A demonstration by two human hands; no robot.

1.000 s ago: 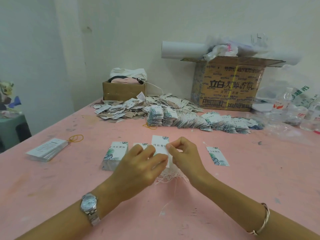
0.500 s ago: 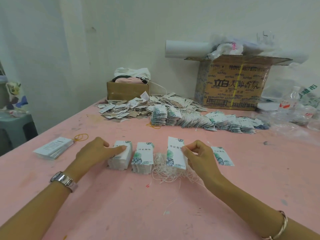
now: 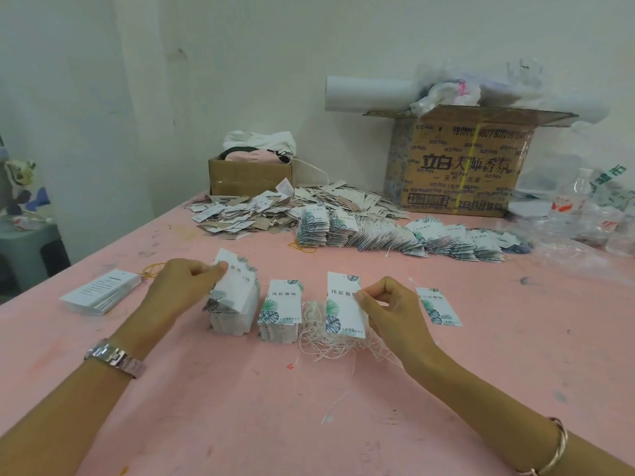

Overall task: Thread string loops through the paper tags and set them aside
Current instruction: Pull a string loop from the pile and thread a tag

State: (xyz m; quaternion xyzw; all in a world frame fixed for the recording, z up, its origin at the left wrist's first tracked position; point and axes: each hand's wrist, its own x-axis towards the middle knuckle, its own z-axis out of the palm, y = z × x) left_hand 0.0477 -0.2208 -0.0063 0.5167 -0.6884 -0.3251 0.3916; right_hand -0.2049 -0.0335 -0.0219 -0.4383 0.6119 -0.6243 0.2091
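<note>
My left hand (image 3: 178, 290) pinches the top few white leaf-printed tags (image 3: 237, 280) and lifts their far ends off the left stack (image 3: 232, 321). A second tag stack (image 3: 280, 310) stands just right of it. My right hand (image 3: 388, 307) pinches one upright tag (image 3: 340, 304) above a tangle of white string loops (image 3: 330, 338). A single tag (image 3: 438, 305) lies flat to the right of that hand.
A row of finished tags (image 3: 412, 235) and a loose heap of tags (image 3: 261, 211) lie farther back on the pink table (image 3: 240, 407). Two cardboard boxes (image 3: 460, 163) stand at the wall, plastic bottles (image 3: 570, 201) at right. A white card stack (image 3: 103, 292) lies left.
My left hand left the tag held in my right, moved left to the left stack and now lifts its top tags. My right hand keeps its tag upright.
</note>
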